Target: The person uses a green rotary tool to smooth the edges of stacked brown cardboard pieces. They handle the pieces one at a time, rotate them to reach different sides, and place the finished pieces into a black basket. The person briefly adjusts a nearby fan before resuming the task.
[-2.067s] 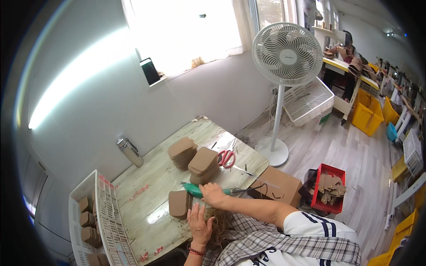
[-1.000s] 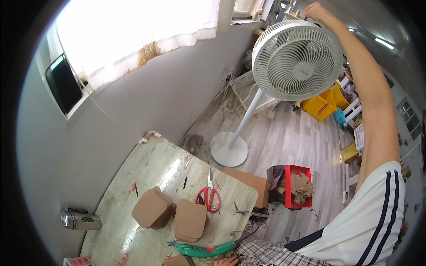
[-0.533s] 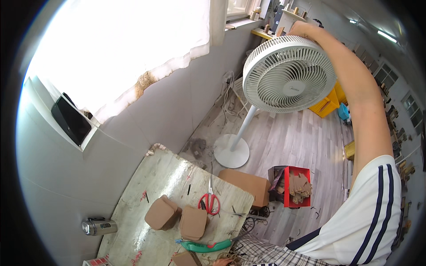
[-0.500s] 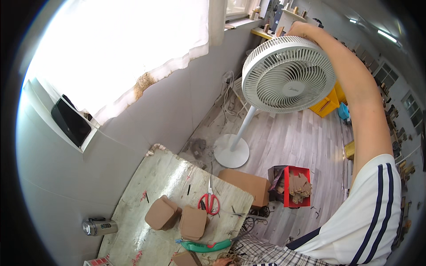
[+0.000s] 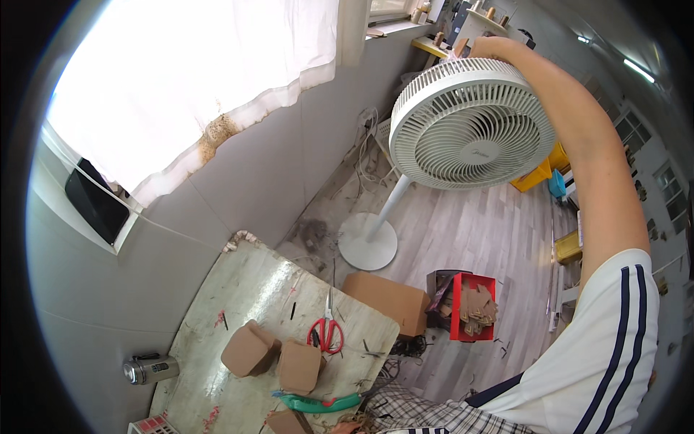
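Note:
My right arm stretches up along the right side to a white pedestal fan [image 5: 473, 152]. My right hand [image 5: 493, 48] is at the top back of the fan head, its fingers mostly hidden behind the housing. At the lower edge only a sliver of my left hand [image 5: 348, 428] shows, close to a brown stack [image 5: 290, 422] and a green handheld tool [image 5: 322, 403] with a red button; its fingers cannot be made out. Two more stacks of brown rounded pieces, one on the left [image 5: 249, 349] and one in the middle [image 5: 299, 366], lie near red-handled scissors [image 5: 327, 335] on the worktable [image 5: 195, 340].
The fan's round base [image 5: 368, 242] stands on the wood-look floor beyond the table. A cardboard box [image 5: 387, 300] and a red box [image 5: 473, 307] of brown offcuts are beside it. A metal flask [image 5: 150, 369] is by the left wall; white cables [image 5: 371, 163] hang farther back.
My view has shifted slightly, so the table and boxes sit farther left. The fan head appears tilted a little more upward, with my right hand still at its top.

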`<state>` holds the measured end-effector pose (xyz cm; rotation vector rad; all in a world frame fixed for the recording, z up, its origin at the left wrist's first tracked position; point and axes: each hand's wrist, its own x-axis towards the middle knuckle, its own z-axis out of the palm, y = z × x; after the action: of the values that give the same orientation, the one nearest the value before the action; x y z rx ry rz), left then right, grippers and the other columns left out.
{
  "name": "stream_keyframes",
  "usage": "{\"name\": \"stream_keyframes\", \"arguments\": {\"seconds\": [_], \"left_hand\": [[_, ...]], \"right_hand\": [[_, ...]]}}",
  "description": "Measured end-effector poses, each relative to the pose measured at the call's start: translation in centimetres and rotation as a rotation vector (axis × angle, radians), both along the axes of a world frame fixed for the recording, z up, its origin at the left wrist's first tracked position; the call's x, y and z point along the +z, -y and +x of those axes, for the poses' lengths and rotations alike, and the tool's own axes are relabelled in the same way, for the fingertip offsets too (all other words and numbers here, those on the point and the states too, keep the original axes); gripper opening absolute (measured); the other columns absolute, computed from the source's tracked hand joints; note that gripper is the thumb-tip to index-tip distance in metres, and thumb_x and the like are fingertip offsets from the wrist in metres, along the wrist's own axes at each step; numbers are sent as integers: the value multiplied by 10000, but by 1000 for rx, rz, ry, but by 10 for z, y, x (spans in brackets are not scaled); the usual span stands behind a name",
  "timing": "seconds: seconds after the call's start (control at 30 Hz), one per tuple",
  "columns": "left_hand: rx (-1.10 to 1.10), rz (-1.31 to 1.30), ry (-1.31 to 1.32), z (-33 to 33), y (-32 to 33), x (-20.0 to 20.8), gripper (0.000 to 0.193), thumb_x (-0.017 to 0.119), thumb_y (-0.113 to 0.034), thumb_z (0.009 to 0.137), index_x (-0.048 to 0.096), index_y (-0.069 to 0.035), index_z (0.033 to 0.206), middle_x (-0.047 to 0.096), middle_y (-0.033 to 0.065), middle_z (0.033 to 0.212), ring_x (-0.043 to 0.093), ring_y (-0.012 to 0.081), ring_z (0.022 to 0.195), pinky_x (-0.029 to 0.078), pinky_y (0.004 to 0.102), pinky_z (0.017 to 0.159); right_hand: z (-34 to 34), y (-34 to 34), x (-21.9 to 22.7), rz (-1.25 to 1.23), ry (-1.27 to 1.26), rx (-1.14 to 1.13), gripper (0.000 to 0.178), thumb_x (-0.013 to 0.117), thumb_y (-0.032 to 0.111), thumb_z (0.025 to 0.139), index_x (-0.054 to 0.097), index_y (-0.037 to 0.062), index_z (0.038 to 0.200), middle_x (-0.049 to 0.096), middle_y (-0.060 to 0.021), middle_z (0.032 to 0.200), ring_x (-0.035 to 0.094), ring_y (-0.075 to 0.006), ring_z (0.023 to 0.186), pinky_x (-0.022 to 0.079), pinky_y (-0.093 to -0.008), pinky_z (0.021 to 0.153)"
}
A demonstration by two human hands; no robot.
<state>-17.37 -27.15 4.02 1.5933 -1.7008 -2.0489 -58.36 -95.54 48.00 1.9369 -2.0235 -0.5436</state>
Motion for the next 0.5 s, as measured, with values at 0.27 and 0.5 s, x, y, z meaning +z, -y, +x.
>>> {"name": "stream_keyframes", "arguments": {"seconds": [0.27,0.5], "left_hand": [[151,-17,-46,-1,1,15,384,529,-299,895,584,-25,1158,551,201,1208,488,361,1147,367,430,983],[221,-60,-72,1,-1,9,368,527,-289,895,608,-7,1118,575,205,1170,511,371,1115,396,431,954]], "right_hand": [[-1,22,-12,112,266,155,197,731,166,715,734,47,871,692,-70,905,628,-164,776,476,-348,676],[-9,30,-14,148,223,199,214,722,185,725,725,30,873,691,-80,878,627,-168,753,476,-355,668]]}}
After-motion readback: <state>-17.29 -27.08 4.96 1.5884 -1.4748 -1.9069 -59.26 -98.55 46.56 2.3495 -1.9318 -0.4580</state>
